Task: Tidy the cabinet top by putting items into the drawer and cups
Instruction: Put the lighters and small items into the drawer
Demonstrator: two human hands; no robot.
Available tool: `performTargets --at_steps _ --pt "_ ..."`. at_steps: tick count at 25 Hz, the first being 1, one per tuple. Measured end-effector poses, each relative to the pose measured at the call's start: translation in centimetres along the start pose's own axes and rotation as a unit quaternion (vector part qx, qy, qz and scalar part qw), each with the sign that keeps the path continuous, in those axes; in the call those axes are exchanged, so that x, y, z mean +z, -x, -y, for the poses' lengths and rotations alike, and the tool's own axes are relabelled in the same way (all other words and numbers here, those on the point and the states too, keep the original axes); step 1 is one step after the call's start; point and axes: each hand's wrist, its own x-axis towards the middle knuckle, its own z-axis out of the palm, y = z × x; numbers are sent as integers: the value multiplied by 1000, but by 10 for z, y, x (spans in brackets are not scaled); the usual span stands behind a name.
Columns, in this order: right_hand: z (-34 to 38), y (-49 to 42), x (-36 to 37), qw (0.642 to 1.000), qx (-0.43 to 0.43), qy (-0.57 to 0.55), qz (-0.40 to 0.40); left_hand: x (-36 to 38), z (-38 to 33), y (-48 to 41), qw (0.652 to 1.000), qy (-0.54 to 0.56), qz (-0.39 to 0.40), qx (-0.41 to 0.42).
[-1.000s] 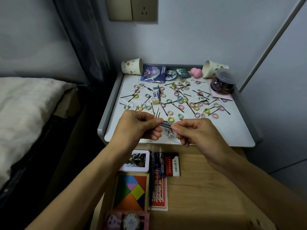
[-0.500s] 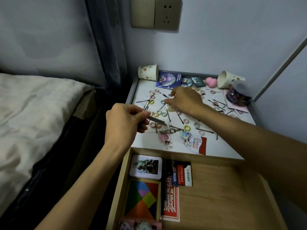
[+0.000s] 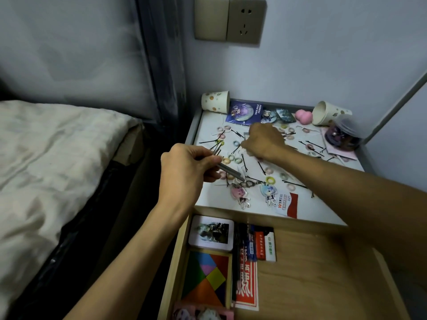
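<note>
We are partway through gathering the slim grey metal hair clips (image 3: 227, 170). Our left hand (image 3: 184, 172) is grasping a small bundle of them in a closed grip, hovering over the left side of the white worktop with the raised grey rim (image 3: 323, 211). Our right hand (image 3: 263, 140) is reaching down into the clutter at the centre of the frame. The knuckles are hiding its fingertips, so we cannot tell whether its grip is closing on anything.

We are judging that the next move calls for a fine pinch, lifting one flat piece clear of the black bobby pins (image 3: 294, 184) and pastel hair rings (image 3: 291, 187) around it.

A spotted paper cup (image 3: 215, 102) is lying on its side at the worktop's upper-left corner and a second paper cup (image 3: 329, 113) at its upper right. The open wooden drawer (image 3: 312, 273) is filling the lower right, pale bedding (image 3: 46, 158) the left, and a beige wall socket (image 3: 230, 19) is sitting at the top.
</note>
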Motion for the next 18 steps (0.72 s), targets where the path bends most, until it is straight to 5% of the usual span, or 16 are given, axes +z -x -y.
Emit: performTargets --at_steps 3,7,13,18 --pt "-7 31 -26 981 -2 -193 -8 3 2 0 1000 -5 27 -4" --pt "-45 127 -48 918 -50 -380 106 16 3 11 994 -46 93 -19" --pt "-132 226 19 914 -7 -194 355 40 17 41 975 -134 173 -42" --pt "-144 234 76 967 -11 -33 253 55 29 63 957 -169 224 -74"
